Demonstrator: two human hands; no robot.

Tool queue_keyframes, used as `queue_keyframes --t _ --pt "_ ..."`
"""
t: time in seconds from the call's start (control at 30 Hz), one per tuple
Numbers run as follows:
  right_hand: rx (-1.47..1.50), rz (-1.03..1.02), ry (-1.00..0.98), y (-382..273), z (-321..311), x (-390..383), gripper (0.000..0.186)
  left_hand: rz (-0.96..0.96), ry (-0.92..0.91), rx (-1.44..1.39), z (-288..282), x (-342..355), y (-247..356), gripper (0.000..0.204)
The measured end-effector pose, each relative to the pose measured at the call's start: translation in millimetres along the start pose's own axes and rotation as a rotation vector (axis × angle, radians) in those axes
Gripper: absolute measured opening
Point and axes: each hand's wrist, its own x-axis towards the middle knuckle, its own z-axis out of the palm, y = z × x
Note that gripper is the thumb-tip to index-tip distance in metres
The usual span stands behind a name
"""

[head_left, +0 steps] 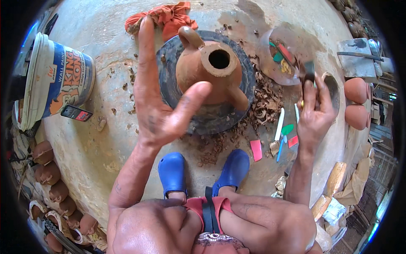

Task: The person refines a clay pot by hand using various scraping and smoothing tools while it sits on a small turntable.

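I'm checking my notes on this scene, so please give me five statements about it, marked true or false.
1. The clay pot stands on a dark round disc. True.
2. The right hand is empty. False: the right hand holds a dark tool.
3. The left hand is clenched. False: its fingers are extended.
4. The person wears blue clogs. True.
5. The orange cloth lies between the feet. False: it lies at the disc's far side.

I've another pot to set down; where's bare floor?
Barest: the floor between the big bucket, left forearm and brown clay pots. A smaller patch lies between the right forearm and two reddish pots. Crowded: right of the black disc, with clay shavings, small tools and the right hand.
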Motion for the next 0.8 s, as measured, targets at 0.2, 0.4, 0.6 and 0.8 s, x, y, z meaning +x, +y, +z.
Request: queue_keyframes --t 0.2,0.4,0.6,0.8 --pt "-1.007 0.202 -0.492 138 -44 -29 0.027 -0.15 -0.089 0.204 -27 -28 -22 0.107" --pt "-0.697 0.1 -0.254 104 -45 -17 0.024 -0.161 -0.104 0.282 -7 -21 -20 0.118" --pt "-0.42 0.375 -0.296 73 -26 5 0.033 -0.155 -0.039 0.345 22 -12 -23 0.118" --pt "-0.373 0.024 -0.353 62 -22 3 0.045 -0.108 -0.003 0.387 26 -7 -27 0.105"
